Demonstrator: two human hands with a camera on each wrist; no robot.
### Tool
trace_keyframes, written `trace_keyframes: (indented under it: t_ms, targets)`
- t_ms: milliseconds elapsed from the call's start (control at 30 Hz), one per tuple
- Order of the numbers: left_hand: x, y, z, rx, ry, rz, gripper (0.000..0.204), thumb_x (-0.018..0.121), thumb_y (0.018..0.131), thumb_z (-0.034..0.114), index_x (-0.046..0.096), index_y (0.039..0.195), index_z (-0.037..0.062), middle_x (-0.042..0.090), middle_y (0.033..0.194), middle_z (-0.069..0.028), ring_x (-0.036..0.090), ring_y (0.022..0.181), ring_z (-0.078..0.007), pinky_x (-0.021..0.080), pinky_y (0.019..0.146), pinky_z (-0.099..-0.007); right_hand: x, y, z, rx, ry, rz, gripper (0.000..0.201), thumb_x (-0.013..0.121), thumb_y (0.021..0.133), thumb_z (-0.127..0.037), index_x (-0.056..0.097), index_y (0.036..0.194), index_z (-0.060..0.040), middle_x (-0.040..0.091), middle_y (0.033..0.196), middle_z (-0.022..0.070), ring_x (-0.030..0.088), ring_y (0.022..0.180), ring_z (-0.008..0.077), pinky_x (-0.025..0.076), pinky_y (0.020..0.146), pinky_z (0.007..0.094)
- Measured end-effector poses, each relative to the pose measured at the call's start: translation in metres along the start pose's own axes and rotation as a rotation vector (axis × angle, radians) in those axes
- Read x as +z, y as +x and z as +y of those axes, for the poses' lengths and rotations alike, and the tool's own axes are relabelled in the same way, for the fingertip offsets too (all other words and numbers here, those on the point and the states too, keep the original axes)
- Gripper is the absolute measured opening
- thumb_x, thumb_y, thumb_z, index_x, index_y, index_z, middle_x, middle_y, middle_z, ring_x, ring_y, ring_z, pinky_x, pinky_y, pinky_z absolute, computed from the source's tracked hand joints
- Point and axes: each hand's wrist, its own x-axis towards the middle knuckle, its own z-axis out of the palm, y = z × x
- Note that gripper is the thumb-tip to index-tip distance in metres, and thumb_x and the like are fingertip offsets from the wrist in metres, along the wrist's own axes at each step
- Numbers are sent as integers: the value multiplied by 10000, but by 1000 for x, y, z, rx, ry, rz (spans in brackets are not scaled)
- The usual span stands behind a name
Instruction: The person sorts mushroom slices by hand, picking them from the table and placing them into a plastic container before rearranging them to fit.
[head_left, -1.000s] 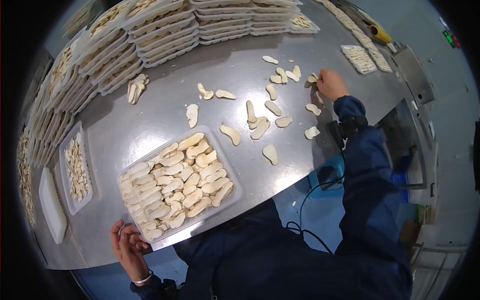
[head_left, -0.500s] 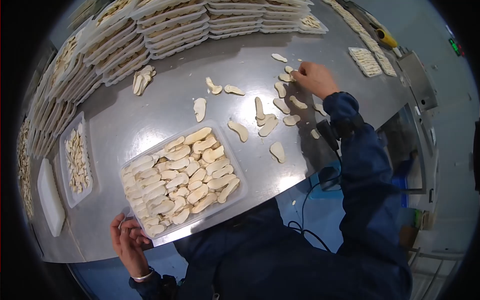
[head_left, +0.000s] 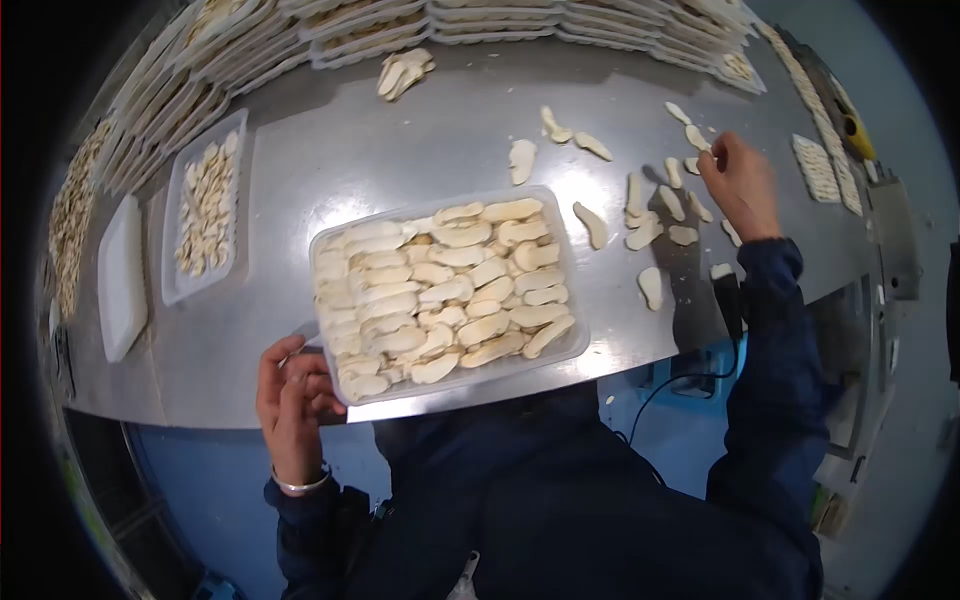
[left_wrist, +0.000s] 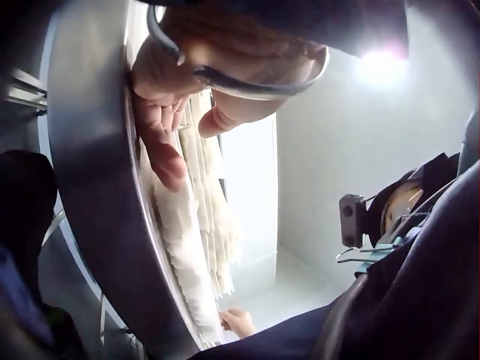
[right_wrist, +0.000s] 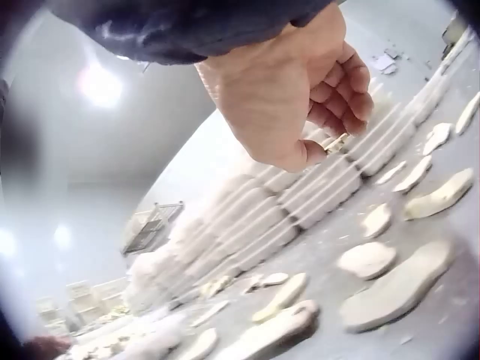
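A clear plastic tray (head_left: 583,325) packed with rows of pale mushroom slices (head_left: 440,290) sits at the table's near edge in the head view. My left hand (head_left: 292,395) rests at its near left corner, fingers loosely bent; the left wrist view shows one finger (left_wrist: 168,166) along the tray's side and the thumb apart. Farther right, my right hand (head_left: 743,188) is over the loose slices, fingertips among them. In the right wrist view its thumb and fingers pinch a small pale mushroom slice (right_wrist: 337,142), mostly hidden by the hand.
Stacked filled trays (head_left: 490,22) line the back of the steel table (head_left: 420,150). Leftward are a part-filled tray (head_left: 240,200) and a white tray (head_left: 122,285). Loose slices (head_left: 650,288) lie scattered right of the packed tray. A black cable (head_left: 665,380) hangs below the right arm.
My right hand has moved from the outer right slices to those farther back and left. The head view has swung, shifting the table rightward in frame. My left hand stays at the tray's corner.
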Motion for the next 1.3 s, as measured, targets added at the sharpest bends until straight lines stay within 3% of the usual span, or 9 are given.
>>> trace_keyframes:
  t_ms: [67, 133, 233, 367, 467, 1067, 1167, 1233, 1300]
  targets:
    - [4, 0, 1, -15, 12, 12, 336, 456, 977, 131, 415, 1275, -18, 597, 916, -85, 514, 608, -71, 460, 510, -199, -22, -29, -47, -221, 193, 91, 194, 641, 799, -180, 557, 832, -8, 574, 707, 141, 582, 675, 332, 440, 610, 417]
    - [4, 1, 1, 5, -13, -21, 336, 456, 972, 117, 412, 1273, -26, 598, 936, -108, 553, 637, -102, 477, 532, -212, -35, -64, -98, -450, 230, 141, 169, 684, 744, -82, 544, 833, -45, 552, 741, 102, 561, 686, 293, 429, 616, 398]
    - [-1, 3, -1, -6, -41, -51, 338, 480, 971, 127, 414, 1263, -30, 599, 955, -129, 579, 658, -131, 493, 549, -226, -36, -107, -162, -691, 416, 34, 204, 668, 692, -57, 524, 834, -30, 513, 763, 131, 534, 708, 306, 419, 626, 392]
    - [0, 3, 0, -11, -58, -51, 335, 489, 974, 134, 421, 1256, -34, 609, 951, -131, 596, 665, -126, 515, 553, -221, -19, -131, -211, -833, 462, -113, 195, 661, 690, -90, 514, 806, -37, 487, 764, 102, 519, 742, 248, 411, 698, 364]
    - [-1, 2, 0, -9, -72, -57, 330, 484, 973, 123, 421, 1256, -34, 609, 943, -133, 604, 673, -125, 525, 560, -221, -7, -140, -229, -882, 482, -116, 171, 645, 702, -104, 524, 802, -38, 484, 765, 93, 516, 759, 237, 412, 709, 357]
    - [-2, 1, -1, -8, -75, -79, 323, 459, 977, 107, 412, 1264, -35, 602, 937, -132, 600, 693, -123, 527, 572, -225, 2, -142, -236, -856, 407, -143, 175, 642, 723, -123, 516, 809, -38, 482, 769, 88, 508, 768, 227, 408, 702, 355]
    - [-1, 1, 0, -15, -64, -66, 327, 471, 972, 113, 418, 1261, -32, 600, 933, -128, 592, 687, -121, 524, 570, -226, -12, -133, -229, -793, 468, -137, 245, 700, 698, -109, 550, 870, -19, 541, 811, 129, 545, 771, 278, 418, 692, 386]
    - [-1, 2, 0, -20, -81, -67, 334, 483, 965, 119, 421, 1258, -31, 596, 927, -127, 591, 685, -126, 523, 572, -226, -19, -114, -207, -737, 517, 7, 277, 696, 722, -139, 528, 910, -24, 518, 810, 131, 537, 784, 283, 414, 698, 389]
    - [-2, 1, 0, -22, -53, -68, 329, 464, 964, 106, 416, 1260, -31, 596, 926, -128, 598, 692, -131, 523, 573, -225, -24, -79, -174, -583, 423, 97, 180, 674, 741, -78, 565, 881, -48, 568, 794, 119, 570, 748, 319, 436, 672, 425]
